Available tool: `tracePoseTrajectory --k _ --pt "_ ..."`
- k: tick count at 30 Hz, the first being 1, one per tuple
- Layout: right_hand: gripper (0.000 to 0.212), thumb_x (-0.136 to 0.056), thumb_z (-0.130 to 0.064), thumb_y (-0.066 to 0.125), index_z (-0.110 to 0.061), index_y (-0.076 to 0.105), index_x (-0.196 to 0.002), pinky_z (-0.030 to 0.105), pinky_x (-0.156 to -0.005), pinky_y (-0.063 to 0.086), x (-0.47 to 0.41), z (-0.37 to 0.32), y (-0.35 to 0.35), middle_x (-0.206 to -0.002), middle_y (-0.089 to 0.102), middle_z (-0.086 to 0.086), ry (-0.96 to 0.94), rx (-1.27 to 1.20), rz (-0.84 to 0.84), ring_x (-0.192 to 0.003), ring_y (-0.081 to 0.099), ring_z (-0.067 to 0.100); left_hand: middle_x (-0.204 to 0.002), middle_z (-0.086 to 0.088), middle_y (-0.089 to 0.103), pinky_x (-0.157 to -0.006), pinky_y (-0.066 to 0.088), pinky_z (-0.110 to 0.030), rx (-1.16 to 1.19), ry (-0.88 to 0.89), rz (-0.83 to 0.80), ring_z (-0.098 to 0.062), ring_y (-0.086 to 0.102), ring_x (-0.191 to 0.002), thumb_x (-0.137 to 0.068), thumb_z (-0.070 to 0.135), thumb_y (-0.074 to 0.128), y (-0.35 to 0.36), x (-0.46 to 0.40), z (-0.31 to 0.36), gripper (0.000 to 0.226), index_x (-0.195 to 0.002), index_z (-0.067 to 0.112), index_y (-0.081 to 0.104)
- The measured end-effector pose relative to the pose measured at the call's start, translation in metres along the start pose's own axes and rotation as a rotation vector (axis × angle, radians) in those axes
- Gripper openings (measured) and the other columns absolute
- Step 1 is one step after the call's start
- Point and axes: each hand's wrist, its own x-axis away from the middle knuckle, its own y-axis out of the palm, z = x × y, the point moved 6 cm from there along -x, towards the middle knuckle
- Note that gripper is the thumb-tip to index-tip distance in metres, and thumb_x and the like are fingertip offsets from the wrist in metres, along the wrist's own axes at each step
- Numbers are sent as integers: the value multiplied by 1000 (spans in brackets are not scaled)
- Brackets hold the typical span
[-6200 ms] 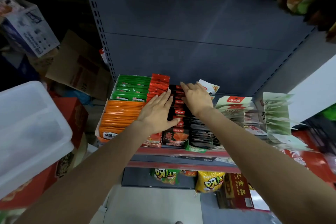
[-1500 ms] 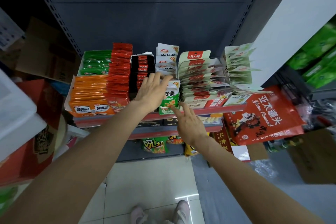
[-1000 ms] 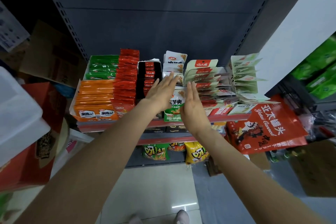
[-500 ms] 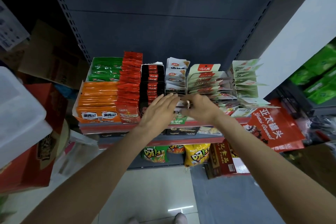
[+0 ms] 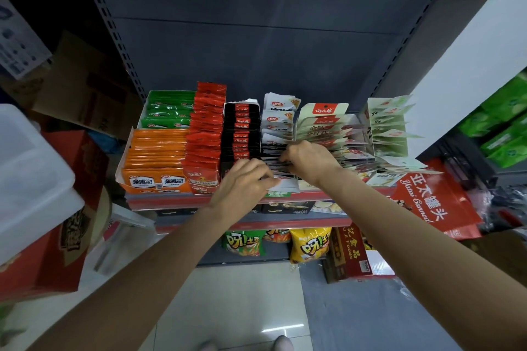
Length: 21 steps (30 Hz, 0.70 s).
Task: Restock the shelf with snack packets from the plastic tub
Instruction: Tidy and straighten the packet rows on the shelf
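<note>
Up on the red-edged shelf (image 5: 356,194), both hands are in the row of white packets (image 5: 278,125), which sits between the black packets (image 5: 241,134) and the cream packets (image 5: 322,125). The left hand (image 5: 245,182) has its fingers curled round the front few white packets near the shelf's front lip, gripping them. The right hand (image 5: 309,158) is further back in the same row, its fingers bent down into the packets and pinching them; exactly how many it holds cannot be told.

The white packets stand on edge, one behind another, faces towards the person, so the row's long axis runs from the front lip back towards the grey rear panel (image 5: 256,51). Those under the hands lean forward, while the ones at the back stand more upright.

Further left, red packets (image 5: 205,134), orange packets (image 5: 155,151) and green packets (image 5: 168,111) stand in rows running the same way. At the shelf's right end pale green packets (image 5: 390,128) fan outward.

The clear plastic tub (image 5: 31,179) sits at the left edge of view, well apart from both hands, resting on a red carton (image 5: 57,251). A large red bag (image 5: 433,202) hangs off the right.
</note>
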Motion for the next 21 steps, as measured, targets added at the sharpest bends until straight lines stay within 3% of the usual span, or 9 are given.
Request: tracePoseTrajectory --k 4,9,13,16,21 --pt "33 -92 -2 48 -14 61 -120 36 -90 47 -3 -2 7 -120 56 15 5 62 38 -119 53 26 -88 4 68 -76 32 -28 -33 -48 -17 -17 52 -91 -63 4 83 1 -1 -1 37 -96 18 73" --pt "19 -92 -13 55 -17 69 -104 31 -78 45 -16 9 -11 -104 68 9 -24 -143 9 -99 62 29 -83 -1 69 -67 32 -27 63 -188 22 -22 59 -73 -63 -4 81 -4 -9 -8 35 -93 12 73" --pt "24 -89 -13 59 -17 66 -111 37 -85 49 -20 12 -11 -109 67 12 -32 -210 -19 -102 62 30 -94 -4 68 -75 31 -30 29 -320 -78 -23 55 -87 -79 0 68 -2 -20 -14 30 -105 14 70" --pt "37 -85 -6 57 -21 60 -120 43 -84 52 -13 11 -2 -108 68 15 -10 -253 52 -100 63 33 -109 -3 61 -84 30 -31 22 -395 -168 -23 48 -104 -88 2 57 5 -26 -12 33 -117 16 63" --pt "32 -87 -12 62 -13 64 -119 38 -89 49 8 20 3 -110 69 12 13 -346 177 -104 63 30 -103 -6 62 -80 33 -33 -28 -405 -136 -25 53 -99 -79 -3 64 1 -23 -9 32 -108 10 60"
